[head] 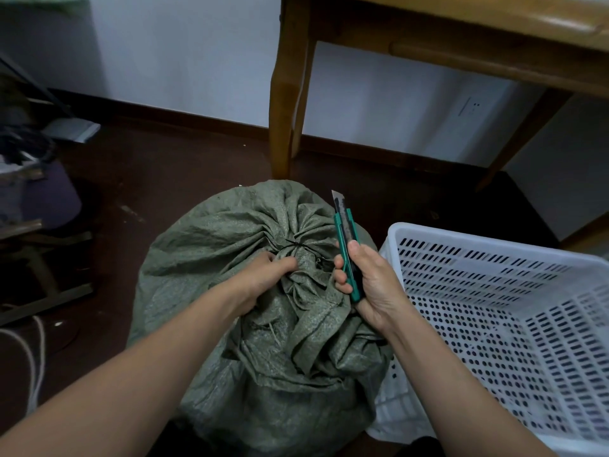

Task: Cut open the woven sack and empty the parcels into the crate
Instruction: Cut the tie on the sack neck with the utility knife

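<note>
Woven sack [230,258] stands centre on the floor [164,179], neck tied. Left hand [263,278] clutches the bunched cloth below the tie [296,247]; right hand [369,285] wraps a green knife [344,239], blade up at twelve o'clock. White crate [478,240] at three o'clock, seemingly touching the sack.

Dark floor [164,179] with tied green woven sack [204,245], white perforated crate [461,234] beside it, wooden table legs [283,110] behind.
</note>
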